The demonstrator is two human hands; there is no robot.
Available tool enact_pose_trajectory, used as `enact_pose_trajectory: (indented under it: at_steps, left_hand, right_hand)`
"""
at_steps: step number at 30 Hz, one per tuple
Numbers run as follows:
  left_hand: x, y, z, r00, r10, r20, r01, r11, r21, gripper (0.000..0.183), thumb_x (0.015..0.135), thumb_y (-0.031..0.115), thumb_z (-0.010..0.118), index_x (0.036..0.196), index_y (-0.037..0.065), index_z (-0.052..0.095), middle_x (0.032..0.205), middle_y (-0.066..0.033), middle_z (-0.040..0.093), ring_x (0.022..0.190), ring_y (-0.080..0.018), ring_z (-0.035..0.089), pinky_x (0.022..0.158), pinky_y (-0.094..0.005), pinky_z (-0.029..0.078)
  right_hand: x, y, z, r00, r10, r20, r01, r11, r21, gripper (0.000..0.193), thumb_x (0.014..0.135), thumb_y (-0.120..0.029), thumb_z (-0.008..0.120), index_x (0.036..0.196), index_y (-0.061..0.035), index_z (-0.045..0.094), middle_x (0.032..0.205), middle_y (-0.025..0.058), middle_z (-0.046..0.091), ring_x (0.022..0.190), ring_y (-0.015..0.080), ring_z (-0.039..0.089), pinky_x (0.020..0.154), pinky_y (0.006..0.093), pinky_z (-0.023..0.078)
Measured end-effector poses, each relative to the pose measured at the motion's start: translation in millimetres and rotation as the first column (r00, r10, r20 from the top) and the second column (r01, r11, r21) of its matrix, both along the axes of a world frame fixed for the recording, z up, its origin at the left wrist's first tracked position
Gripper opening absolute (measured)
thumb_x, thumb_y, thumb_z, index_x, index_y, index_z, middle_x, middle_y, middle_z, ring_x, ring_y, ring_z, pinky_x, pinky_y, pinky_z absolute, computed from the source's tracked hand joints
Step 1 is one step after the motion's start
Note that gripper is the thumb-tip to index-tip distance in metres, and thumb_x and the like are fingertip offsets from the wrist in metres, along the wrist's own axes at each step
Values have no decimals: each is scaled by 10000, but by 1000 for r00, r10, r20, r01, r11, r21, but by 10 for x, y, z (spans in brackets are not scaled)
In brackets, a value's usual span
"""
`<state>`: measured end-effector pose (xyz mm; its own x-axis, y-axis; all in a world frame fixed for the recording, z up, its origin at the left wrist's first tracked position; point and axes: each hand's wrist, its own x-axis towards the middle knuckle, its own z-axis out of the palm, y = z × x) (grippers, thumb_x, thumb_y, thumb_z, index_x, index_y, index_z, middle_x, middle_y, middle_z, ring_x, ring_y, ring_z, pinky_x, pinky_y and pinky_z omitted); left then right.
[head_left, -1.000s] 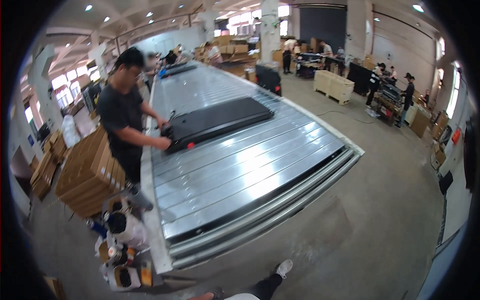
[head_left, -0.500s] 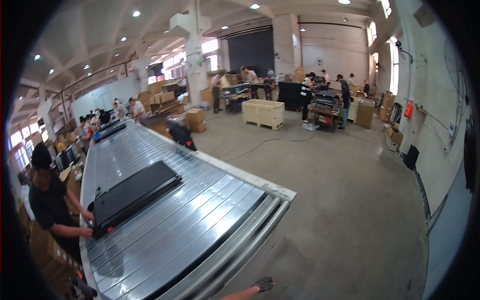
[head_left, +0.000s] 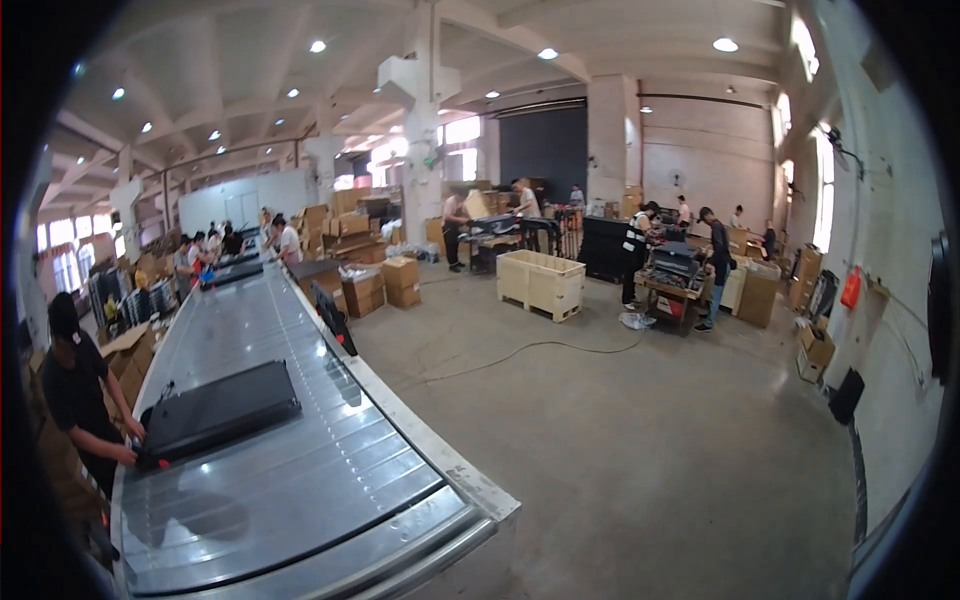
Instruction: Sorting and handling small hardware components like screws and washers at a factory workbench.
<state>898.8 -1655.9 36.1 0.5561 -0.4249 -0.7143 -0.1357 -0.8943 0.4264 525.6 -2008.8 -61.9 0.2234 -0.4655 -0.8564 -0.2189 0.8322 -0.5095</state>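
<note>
Neither of my hands shows now. Nearest to me is the metal slat conveyor [head_left: 290,500], its rounded metal end at the lower edge of the head view. On its left part lies a flat, black, slab-shaped unit [head_left: 225,408] with a small red part [head_left: 164,463] at its near left corner. A co-worker in dark clothes [head_left: 75,390] stands at the left side and has both hands at that unit's left end. Farther up the conveyor lie more dark flat units [head_left: 232,272].
A pale wooden crate [head_left: 540,285] stands on the floor ahead. A cable [head_left: 530,346] crosses the floor behind the conveyor's right side. To the right, people work at a cart [head_left: 675,280]. Cartons [head_left: 402,280] stand by the conveyor, and a wall [head_left: 900,280] borders the right.
A gloved hand of mine at the lower edge has left the view. The view has shifted, with the conveyor's end now farther left and the far room lower and farther right.
</note>
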Motion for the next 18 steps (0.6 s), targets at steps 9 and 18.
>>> enact_pose_trajectory:
  at_steps: [9, 18]
  left_hand:
    - [1792, -2244, -617, 992, 73, 103, -45, 965, -258, 403, 928, 299, 540, 1223, 31, 601, 1222, -168, 625, 1117, -339, 584, 929, -483, 453]
    - [4626, -3812, -729, 946, 246, 212, -140, 898, -418, 467, 929, 371, 539, 1233, 21, 590, 1235, -180, 613, 1119, -362, 576, 938, -499, 446]
  right_hand:
    - [3466, -2401, 1328, 785, 531, -320, -608, 556, -568, 234, 863, -229, 533, 666, -160, 427, 613, -18, 421, 556, 151, 347, 513, 351, 301]
    - [5514, -3160, 1161, 45, 818, -573, -990, 114, 84, 718, 904, -501, 617, 1441, -84, 388, 1292, 92, 606, 1151, 231, 577, 1048, 448, 392]
